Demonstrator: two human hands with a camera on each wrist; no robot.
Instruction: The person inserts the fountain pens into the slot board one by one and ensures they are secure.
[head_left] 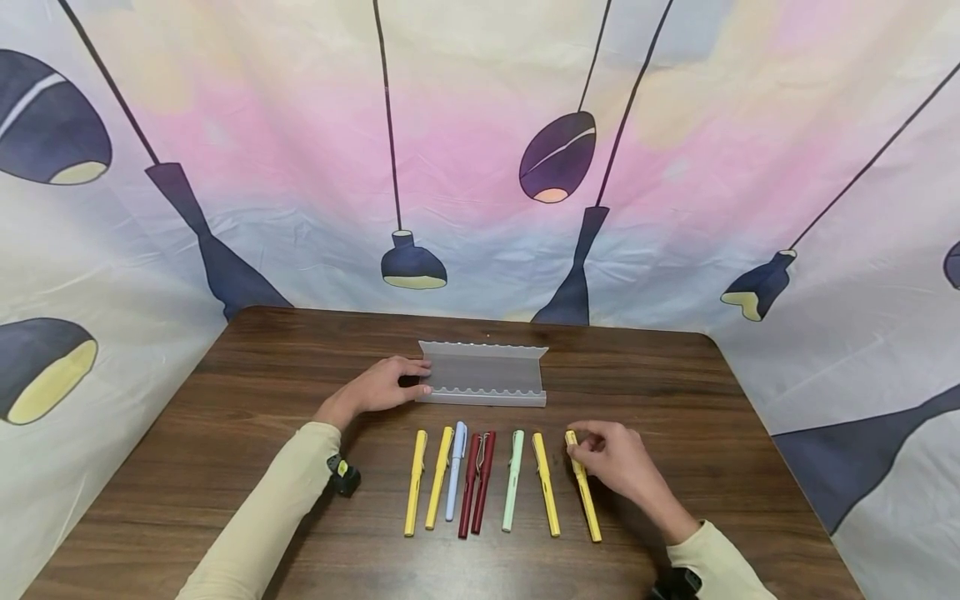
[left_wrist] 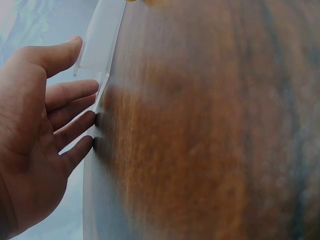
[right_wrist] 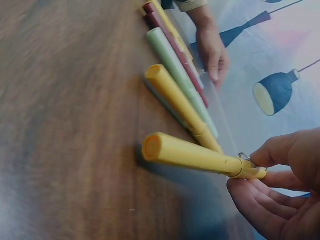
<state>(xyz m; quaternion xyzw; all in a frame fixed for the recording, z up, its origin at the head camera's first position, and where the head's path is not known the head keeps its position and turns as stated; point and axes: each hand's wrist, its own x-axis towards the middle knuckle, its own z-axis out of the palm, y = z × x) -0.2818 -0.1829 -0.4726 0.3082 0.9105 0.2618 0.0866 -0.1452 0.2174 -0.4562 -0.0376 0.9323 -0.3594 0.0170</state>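
My right hand (head_left: 618, 457) pinches the clip end of the rightmost yellow pen (head_left: 583, 492) between thumb and fingers; the right wrist view shows its other end (right_wrist: 152, 147) pointing away from the hand. At the back, my left hand (head_left: 382, 384) touches the left end of a translucent pen tray (head_left: 483, 371) with notched long sides. In the left wrist view, the fingers (left_wrist: 75, 95) lie loosely extended against the tray's end. A row of pens lies in front of the tray: yellow (head_left: 416, 483), light blue (head_left: 455, 475), dark red (head_left: 468, 487) and pale green (head_left: 513, 482).
Between the pale green pen and the held one lies another yellow pen (head_left: 547, 485). Everything rests on a dark wooden table (head_left: 300, 358). A cloth backdrop (head_left: 465, 150) printed with hanging lamps rises behind the table's far edge.
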